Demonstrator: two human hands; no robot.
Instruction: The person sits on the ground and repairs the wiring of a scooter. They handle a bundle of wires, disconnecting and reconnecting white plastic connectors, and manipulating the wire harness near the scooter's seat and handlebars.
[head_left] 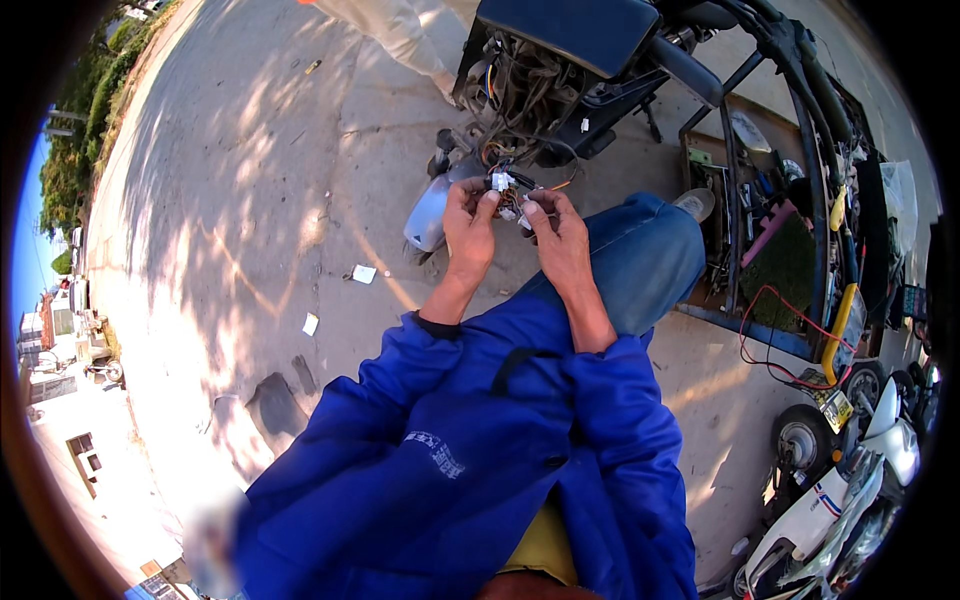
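connector (503, 182): perhaps partly behind fingers (487, 204) | wires (509, 200): indistinct | co-worker's sleeve (388, 28): cropped

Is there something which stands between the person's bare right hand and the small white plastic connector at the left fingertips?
Yes, but only lightly: between the bare right hand and the small white plastic connector, a slim black cable and thin tangled wires lie in the gap. Nothing larger visibly blocks it.
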